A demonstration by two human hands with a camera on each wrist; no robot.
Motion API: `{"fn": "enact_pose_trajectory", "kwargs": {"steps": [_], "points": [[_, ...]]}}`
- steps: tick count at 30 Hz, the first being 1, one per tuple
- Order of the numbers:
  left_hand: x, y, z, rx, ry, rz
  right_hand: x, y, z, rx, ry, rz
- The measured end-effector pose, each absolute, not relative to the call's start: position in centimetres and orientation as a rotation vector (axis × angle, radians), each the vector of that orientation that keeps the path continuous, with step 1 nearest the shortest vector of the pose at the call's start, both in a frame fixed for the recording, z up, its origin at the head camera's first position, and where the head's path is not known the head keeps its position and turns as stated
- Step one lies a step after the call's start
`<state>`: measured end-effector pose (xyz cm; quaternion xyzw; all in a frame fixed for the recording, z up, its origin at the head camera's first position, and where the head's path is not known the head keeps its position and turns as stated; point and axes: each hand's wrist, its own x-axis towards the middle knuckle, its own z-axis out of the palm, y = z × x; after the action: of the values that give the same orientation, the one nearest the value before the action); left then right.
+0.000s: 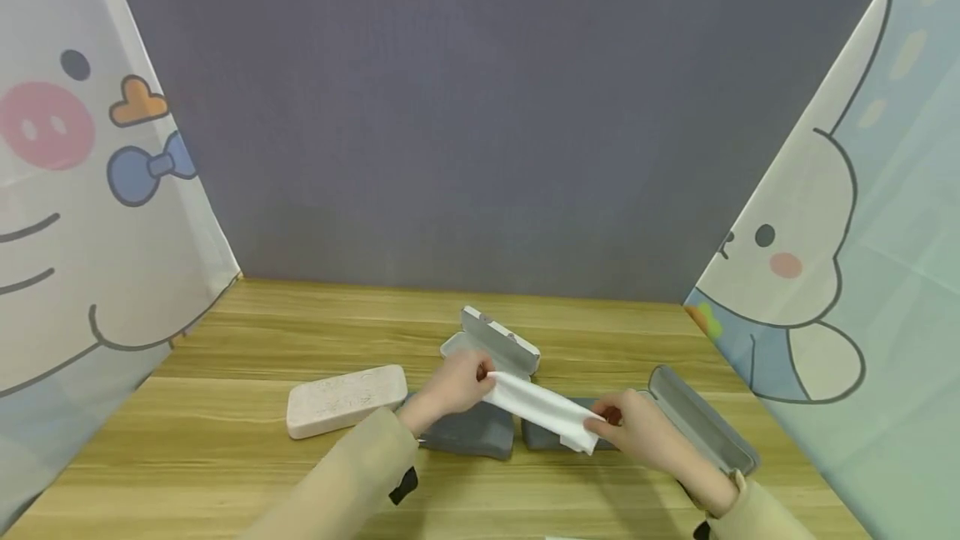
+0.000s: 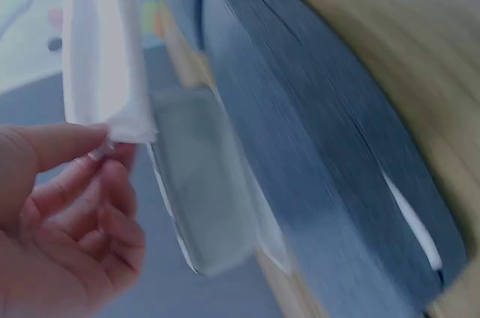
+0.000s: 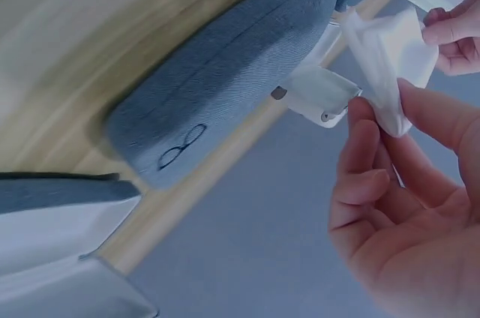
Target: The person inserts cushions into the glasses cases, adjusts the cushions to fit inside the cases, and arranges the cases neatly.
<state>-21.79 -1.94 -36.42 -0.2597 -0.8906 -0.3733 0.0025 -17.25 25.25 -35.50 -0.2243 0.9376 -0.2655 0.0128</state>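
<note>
A folded white cloth (image 1: 536, 405) is stretched between both hands above the table. My left hand (image 1: 457, 382) pinches its left end between thumb and fingertips, and my right hand (image 1: 645, 432) pinches the right end. Below the cloth lie two closed blue-grey glasses cases: the left case (image 1: 472, 433) has a white strip (image 2: 412, 220) showing along its seam in the left wrist view, and the right case (image 3: 232, 70) bears a small glasses drawing. Behind them an open glasses case (image 1: 501, 344) with a pale grey lining stands with its lid up.
A closed whitish glasses case (image 1: 345, 401) lies to the left on the wooden table (image 1: 315, 315). On the right, partly behind my right hand, sits another open case (image 1: 701, 415), grey inside. A dark grey panel (image 1: 450, 123) rises at the back, with cartoon-printed sheets on both sides.
</note>
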Motion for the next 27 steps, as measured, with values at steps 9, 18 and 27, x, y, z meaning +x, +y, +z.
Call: {"fn": "enact_pose_trajectory", "kwargs": {"steps": [9, 18, 27], "points": [[-26.1, -4.0, -36.8, -0.655, -2.763, -1.182, -20.6, 22.1, -35.9, -0.629, 2.986, -0.866], [-29.6, -5.2, -37.1, -0.529, -2.806, -1.049, -23.4, 19.3, -36.8, -0.572, 3.02, -0.951], [-31.6, -5.2, -37.8, -0.428, -2.883, -0.848, -24.8, 17.1, -37.5, -0.375, 3.063, -0.982]]}}
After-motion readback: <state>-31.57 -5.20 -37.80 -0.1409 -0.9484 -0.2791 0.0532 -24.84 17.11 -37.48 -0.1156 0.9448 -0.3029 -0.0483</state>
